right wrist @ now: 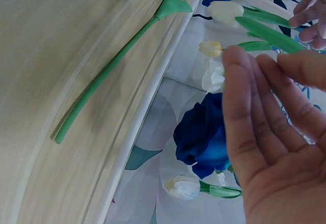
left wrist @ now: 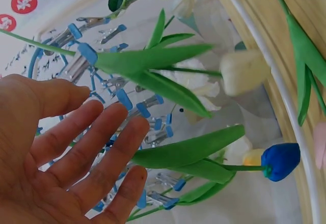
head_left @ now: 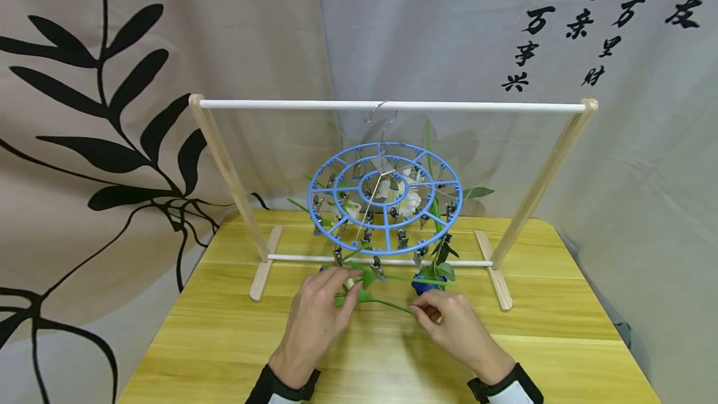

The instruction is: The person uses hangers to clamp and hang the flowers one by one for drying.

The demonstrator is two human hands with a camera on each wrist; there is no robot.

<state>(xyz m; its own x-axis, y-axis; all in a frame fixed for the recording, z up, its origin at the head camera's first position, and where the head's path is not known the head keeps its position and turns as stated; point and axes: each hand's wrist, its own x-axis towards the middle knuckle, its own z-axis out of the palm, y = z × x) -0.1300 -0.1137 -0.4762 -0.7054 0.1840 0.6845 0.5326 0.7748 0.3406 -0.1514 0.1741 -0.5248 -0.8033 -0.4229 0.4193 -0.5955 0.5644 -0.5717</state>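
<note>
A white tulip (left wrist: 247,74) hangs head down by its stem from a metal clip (left wrist: 84,58) with blue tips. Close to that clip is my left hand (left wrist: 84,155), its fingers spread and nothing between them; in the head view this left hand (head_left: 322,313) is below the front of the blue round clip hanger (head_left: 387,251). My right hand (head_left: 457,329) is held loosely bent near a blue rose (right wrist: 204,135), thumb apart from the fingers in the right wrist view. A green-stemmed flower (right wrist: 102,81) with a pink head lies on the table, apart from both hands.
The hanger hooks on a white rod (head_left: 280,105) between wooden posts (head_left: 541,186). More flowers hang from it, including a blue tulip (left wrist: 280,162) and another white tulip (right wrist: 183,187). A lower white bar (head_left: 297,257) joins the feet above the wooden table (head_left: 224,348).
</note>
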